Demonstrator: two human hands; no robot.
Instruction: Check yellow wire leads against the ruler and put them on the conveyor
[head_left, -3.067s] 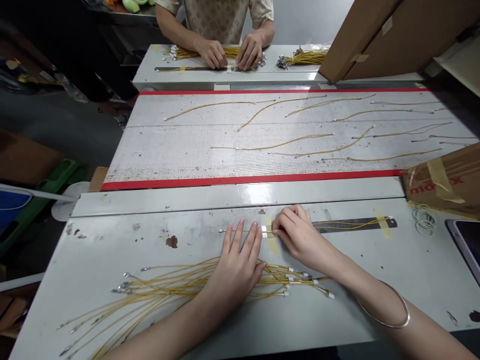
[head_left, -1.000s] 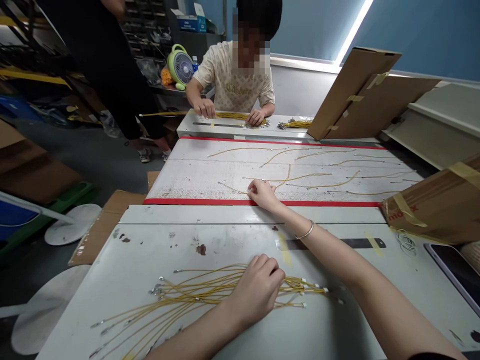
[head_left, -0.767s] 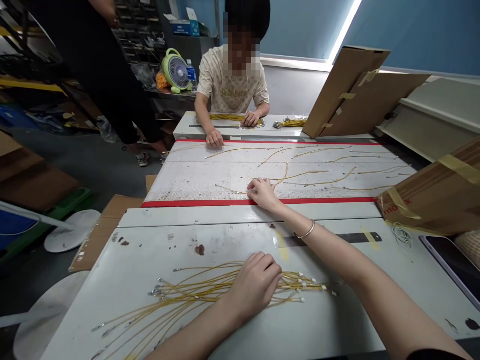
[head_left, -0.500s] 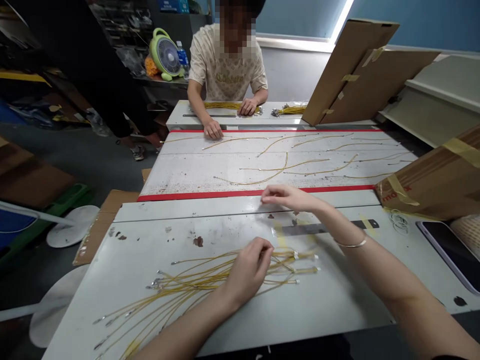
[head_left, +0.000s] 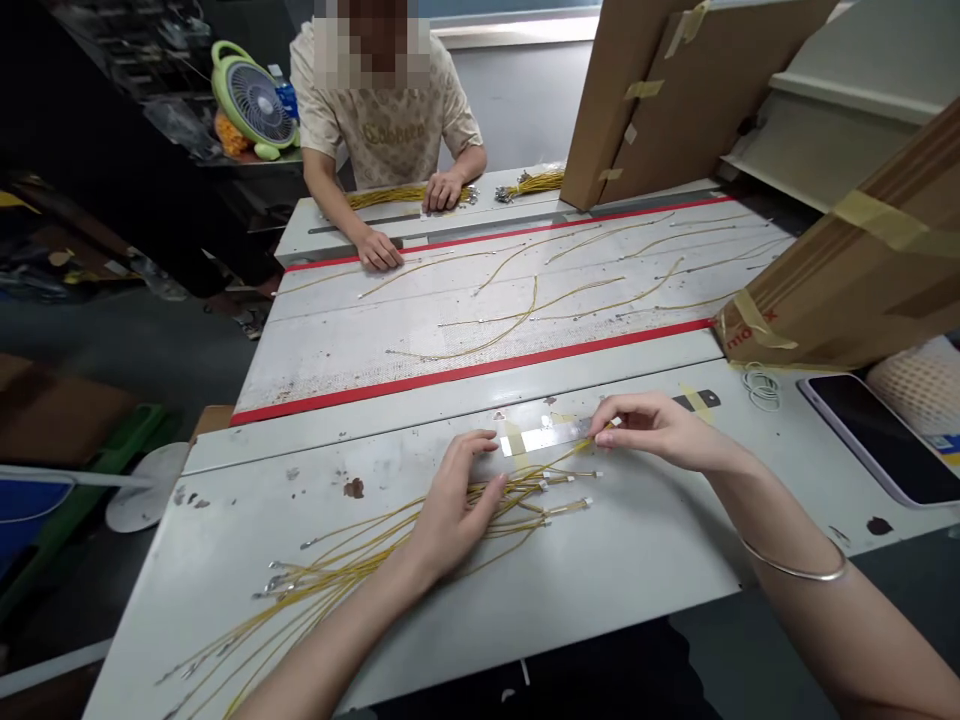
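Several thin yellow cables (head_left: 352, 560) with white plugs at one end and metal terminals at the other lie in a loose bunch on the near table. My left hand (head_left: 459, 505) rests over the bunch, thumb and fingers apart, covering part of it. Between the thumb and fingers of my right hand (head_left: 651, 428) is the plug end of one yellow cable (head_left: 581, 447), lifted at the bunch's right end. A steel ruler (head_left: 551, 435) taped to the table lies just behind, partly covered by that hand.
Single cables (head_left: 480, 345) lie spread on a white belt (head_left: 337, 335) with red edges. Across it sits a co-worker (head_left: 386, 130), one hand at the belt's far edge. Cardboard boxes (head_left: 847, 260) stand at the right, near a phone (head_left: 885, 430) and rubber bands (head_left: 761, 387).
My right hand has come down from near the belt's edge to the bunch and pinches a cable's plug end. My left hand's fingers have spread. The view has shifted right.
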